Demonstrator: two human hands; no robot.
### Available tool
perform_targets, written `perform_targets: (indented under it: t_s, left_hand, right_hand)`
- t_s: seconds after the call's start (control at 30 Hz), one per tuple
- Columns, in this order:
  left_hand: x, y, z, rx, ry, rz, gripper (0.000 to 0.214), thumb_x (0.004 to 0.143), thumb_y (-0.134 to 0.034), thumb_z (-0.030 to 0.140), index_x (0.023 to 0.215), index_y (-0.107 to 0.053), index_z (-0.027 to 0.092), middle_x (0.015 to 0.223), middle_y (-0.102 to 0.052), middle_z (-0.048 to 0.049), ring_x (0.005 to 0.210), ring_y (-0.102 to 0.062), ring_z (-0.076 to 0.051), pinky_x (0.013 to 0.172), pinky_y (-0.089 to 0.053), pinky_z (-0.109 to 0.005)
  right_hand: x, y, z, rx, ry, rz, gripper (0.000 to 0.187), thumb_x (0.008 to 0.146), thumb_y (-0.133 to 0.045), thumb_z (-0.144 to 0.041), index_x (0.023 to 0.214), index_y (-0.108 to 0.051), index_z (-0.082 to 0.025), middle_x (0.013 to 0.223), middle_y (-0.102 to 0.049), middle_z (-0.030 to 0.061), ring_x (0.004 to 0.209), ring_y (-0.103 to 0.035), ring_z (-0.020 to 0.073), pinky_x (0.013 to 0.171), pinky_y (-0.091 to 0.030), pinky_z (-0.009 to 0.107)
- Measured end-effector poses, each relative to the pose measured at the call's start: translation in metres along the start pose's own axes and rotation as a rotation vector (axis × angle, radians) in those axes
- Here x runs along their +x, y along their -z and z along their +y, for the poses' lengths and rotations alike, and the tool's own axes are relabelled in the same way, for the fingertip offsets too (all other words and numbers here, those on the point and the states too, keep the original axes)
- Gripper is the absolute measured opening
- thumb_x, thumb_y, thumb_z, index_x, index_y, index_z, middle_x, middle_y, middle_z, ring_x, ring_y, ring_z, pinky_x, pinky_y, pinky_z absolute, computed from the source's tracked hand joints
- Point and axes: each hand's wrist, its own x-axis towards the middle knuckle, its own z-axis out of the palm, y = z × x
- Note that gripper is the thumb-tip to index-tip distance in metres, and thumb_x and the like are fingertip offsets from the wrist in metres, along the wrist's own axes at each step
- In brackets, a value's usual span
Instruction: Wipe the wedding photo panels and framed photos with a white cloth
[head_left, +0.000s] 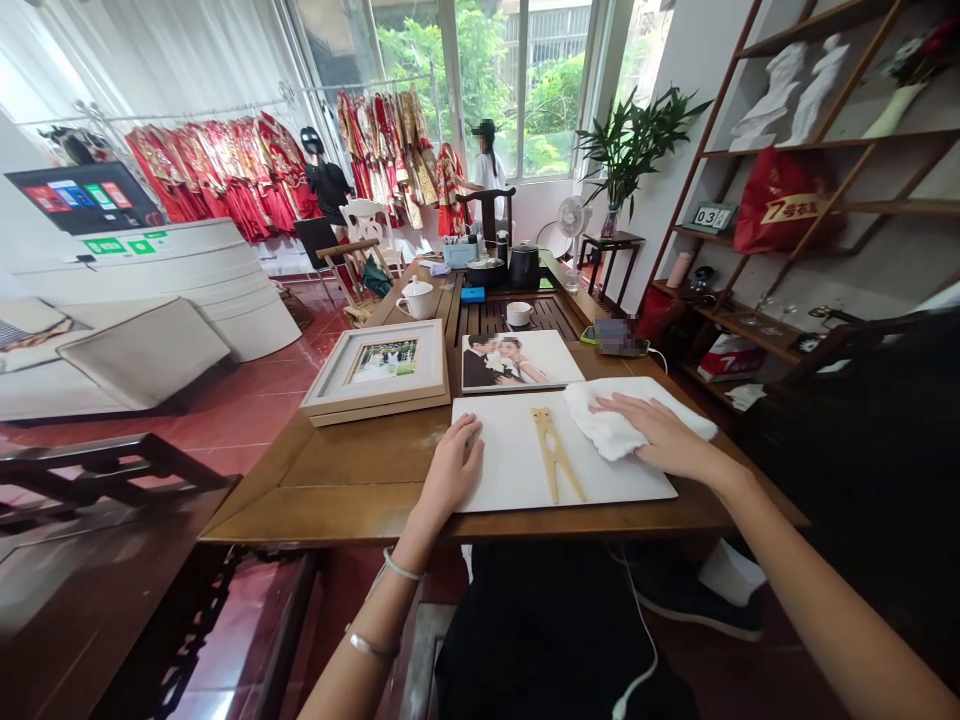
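Note:
A white board (502, 470) lies flat near the front edge of the wooden table. My left hand (455, 462) is at its left edge, fingers curled over the edge and thumb on top. On the board's right side my right hand (649, 428) presses flat on a bunched white cloth (600, 425), fingers stretched out. Between the hands a tan piece with two long legs and a small animal-like head (555, 455) rests on the board. Just behind, a wedding photo panel (517, 362) touches or nearly touches the board.
Light wood picture frames (375, 375) are stacked at the left. Farther back are a lidded white cup (418, 298), a small white cup (518, 314) and a tea tray (487, 325). A phone with a cable (619, 338) lies at the right. People stand by the garment racks.

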Motion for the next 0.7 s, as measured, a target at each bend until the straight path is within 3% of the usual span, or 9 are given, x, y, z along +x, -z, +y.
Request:
perform_targets:
  t_s: [0.13,0.23,0.4,0.53,0.7]
  left_hand:
    - [0.000,0.000,0.000,0.006,0.002,0.000,0.031,0.087,-0.048,0.024,0.114,-0.062,0.016,0.133,-0.057,-0.0139,0.130,-0.047,-0.025,0.110,-0.037,-0.046]
    - [0.000,0.000,0.001,0.012,0.008,0.001,0.031,0.087,-0.047,0.023,0.114,-0.062,0.016,0.133,-0.057,-0.0141,0.130,-0.048,-0.025,0.110,-0.036,-0.046]
    - [0.001,0.000,0.002,0.018,0.014,-0.004,0.031,0.087,-0.047,0.023,0.113,-0.062,0.014,0.133,-0.057,-0.0153,0.130,-0.047,-0.025,0.111,-0.036,-0.045]
    - [0.001,0.000,0.002,0.015,0.016,-0.003,0.031,0.087,-0.047,0.023,0.113,-0.062,0.015,0.132,-0.057,-0.0144,0.130,-0.047,-0.025,0.110,-0.037,-0.045]
    - [0.001,0.000,0.001,0.025,0.016,-0.009,0.032,0.087,-0.047,0.023,0.114,-0.062,0.014,0.133,-0.056,-0.0150,0.130,-0.047,-0.025,0.111,-0.036,-0.045]
  right_hand:
    - [0.025,0.001,0.000,-0.019,-0.054,-0.011,0.080,0.064,-0.042,-0.006,0.142,-0.039,-0.025,0.149,-0.038,0.0058,0.139,-0.027,0.0283,0.109,-0.022,0.061]
    - [0.022,0.003,-0.010,-0.041,-0.057,-0.024,0.082,0.062,-0.042,-0.004,0.142,-0.039,-0.025,0.150,-0.037,0.0052,0.139,-0.027,0.0283,0.108,-0.021,0.063]
    - [-0.020,0.005,-0.034,-0.057,0.062,-0.044,0.089,0.055,-0.041,-0.001,0.140,-0.041,-0.025,0.152,-0.033,0.0042,0.141,-0.024,0.0264,0.110,-0.019,0.062]
    - [-0.066,0.012,-0.051,-0.002,0.130,-0.082,0.095,0.050,-0.040,-0.001,0.140,-0.042,-0.031,0.152,-0.033,-0.0012,0.141,-0.021,0.0250,0.112,-0.017,0.060]
    - [-0.099,0.023,-0.058,0.090,0.151,-0.152,0.093,0.054,-0.041,-0.002,0.141,-0.040,-0.038,0.151,-0.033,-0.0055,0.140,-0.025,0.0257,0.114,-0.016,0.058]
